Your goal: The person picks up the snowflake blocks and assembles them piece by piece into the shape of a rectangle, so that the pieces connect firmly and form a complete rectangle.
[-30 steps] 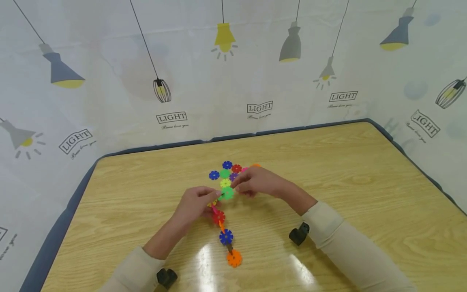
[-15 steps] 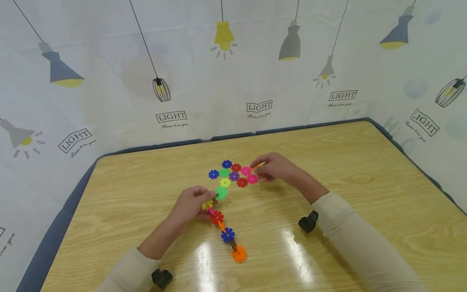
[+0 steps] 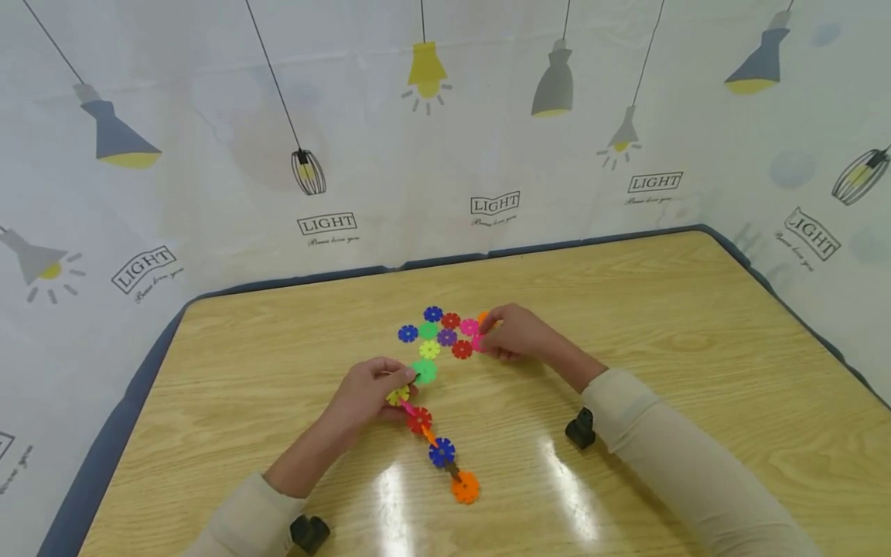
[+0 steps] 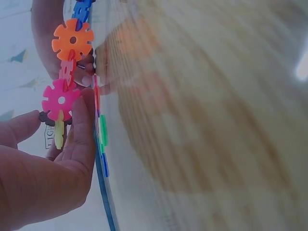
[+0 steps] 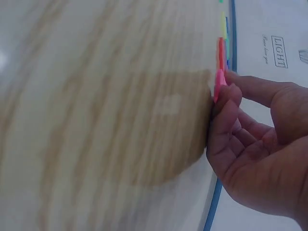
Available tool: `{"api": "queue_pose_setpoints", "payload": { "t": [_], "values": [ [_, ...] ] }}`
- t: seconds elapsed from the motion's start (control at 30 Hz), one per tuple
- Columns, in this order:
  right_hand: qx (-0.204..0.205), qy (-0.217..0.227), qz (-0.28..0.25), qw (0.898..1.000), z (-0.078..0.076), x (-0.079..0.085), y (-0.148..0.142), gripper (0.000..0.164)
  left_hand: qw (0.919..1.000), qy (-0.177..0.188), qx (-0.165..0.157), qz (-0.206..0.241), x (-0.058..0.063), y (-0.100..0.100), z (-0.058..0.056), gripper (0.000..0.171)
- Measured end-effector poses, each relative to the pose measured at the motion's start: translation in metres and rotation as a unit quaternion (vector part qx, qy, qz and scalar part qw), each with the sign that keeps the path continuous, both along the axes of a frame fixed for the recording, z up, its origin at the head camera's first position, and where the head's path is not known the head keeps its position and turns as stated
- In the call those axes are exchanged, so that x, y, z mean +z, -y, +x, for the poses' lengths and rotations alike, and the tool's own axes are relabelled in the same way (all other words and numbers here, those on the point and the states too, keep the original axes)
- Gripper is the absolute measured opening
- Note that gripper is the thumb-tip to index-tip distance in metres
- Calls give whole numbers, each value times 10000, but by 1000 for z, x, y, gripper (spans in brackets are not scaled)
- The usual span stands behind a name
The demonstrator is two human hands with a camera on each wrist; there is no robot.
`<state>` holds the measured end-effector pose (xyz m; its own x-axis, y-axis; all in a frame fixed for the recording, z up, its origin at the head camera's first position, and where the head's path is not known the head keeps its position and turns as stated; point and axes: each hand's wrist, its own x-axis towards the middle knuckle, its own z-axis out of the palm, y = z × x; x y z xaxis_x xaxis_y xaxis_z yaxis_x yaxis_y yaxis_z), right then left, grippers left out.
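My left hand (image 3: 369, 391) holds one end of a chain of interlocking notched plastic discs. A green disc (image 3: 425, 372) and a yellow disc (image 3: 398, 395) sit by its fingertips. From there the chain runs toward the near edge through a red disc (image 3: 419, 420) and a blue disc (image 3: 442, 452) to an orange disc (image 3: 465, 487). In the left wrist view, a pink disc (image 4: 60, 99) of the chain is close to the fingers. My right hand (image 3: 518, 336) pinches a loose pink disc (image 5: 220, 82) at the tabletop, partly covering it.
Several loose discs lie flat in a cluster past the chain, among them a purple disc (image 3: 447, 337), a red disc (image 3: 462, 350) and a blue disc (image 3: 407, 333). An orange disc (image 3: 483, 318) is partly behind the right hand. The wooden table (image 3: 626, 309) meets a printed curtain (image 3: 390, 155).
The right hand went from beside the chain to the right end of the loose discs, then back slightly onto the pink one. The chain's near end swung a little right.
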<state>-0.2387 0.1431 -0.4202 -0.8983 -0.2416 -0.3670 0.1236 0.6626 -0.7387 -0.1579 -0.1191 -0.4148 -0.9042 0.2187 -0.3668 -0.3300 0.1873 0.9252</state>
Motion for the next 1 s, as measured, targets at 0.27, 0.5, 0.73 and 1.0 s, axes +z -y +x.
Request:
{"api": "queue_pose_setpoints", "payload": {
  "t": [0.27, 0.5, 0.73, 1.0],
  "values": [
    [72, -123, 482, 9987, -1, -1, 1, 25, 9999, -69, -67, -125, 1, 0, 1, 25],
    [410, -38, 348, 9985, 1, 4, -4, 22, 9996, -76, -76, -276, 3, -2, 0, 26],
    [511, 7, -252, 9984, 6, 12, -4, 13, 9997, -110, -128, -196, 4, -4, 1, 27],
    [706, 46, -828, 9941, 10, 19, 2, 11, 9992, -152, -159, -329, 4, -6, -1, 28]
  ]
}}
